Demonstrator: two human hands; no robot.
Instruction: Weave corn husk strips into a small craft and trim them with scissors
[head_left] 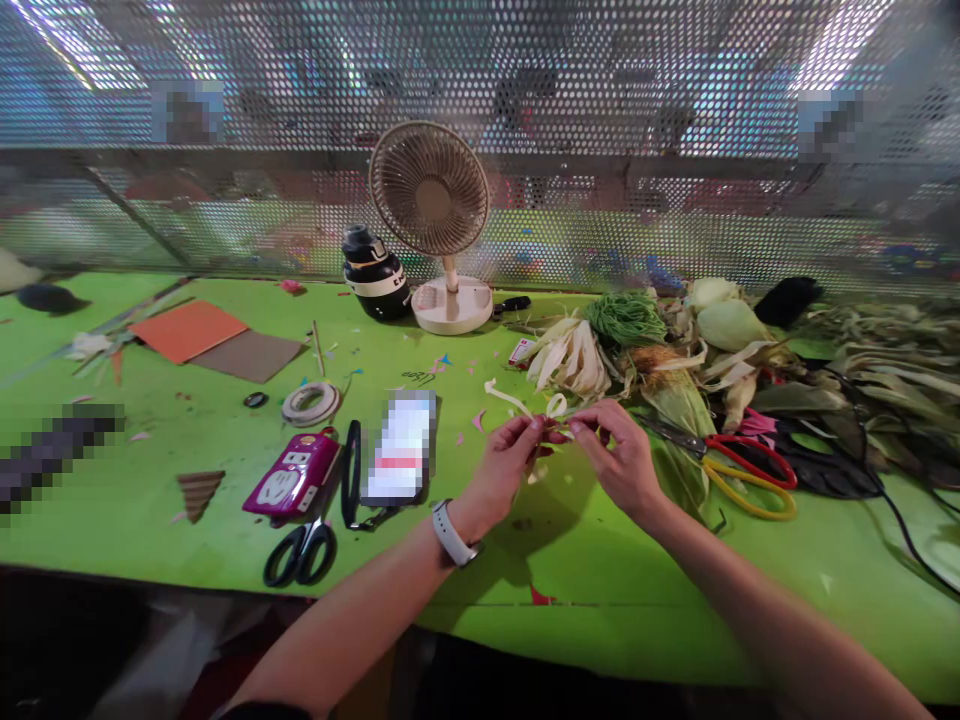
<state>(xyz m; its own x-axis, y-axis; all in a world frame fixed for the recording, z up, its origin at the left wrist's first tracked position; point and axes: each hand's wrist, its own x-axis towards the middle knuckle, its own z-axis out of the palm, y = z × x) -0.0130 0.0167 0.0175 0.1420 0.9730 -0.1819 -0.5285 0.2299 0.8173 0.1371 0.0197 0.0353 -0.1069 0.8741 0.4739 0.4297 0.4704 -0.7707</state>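
Observation:
Both hands meet over the green table in the head view, working on a pale strip of corn husk (556, 405) that forms a small loop above the fingers. My left hand (514, 450), with a watch on its wrist, pinches the strip, and one end sticks out to the upper left. My right hand (613, 448) pinches the strip from the other side. The fingertips partly hide how it is folded. Just behind lie a fan of dried husks (574, 360) and a bundle of green strands (626, 318). Scissors with red and yellow handles (750, 475) rest right of my right hand.
A fan (452, 310) and a dark bottle (379, 285) stand at the back. A phone (400, 450), a purple pouch (292, 475), black-handled scissors (301, 552) and a tape roll (310, 402) lie left. Husks (862, 400) and a black cable (896, 515) cover the right side.

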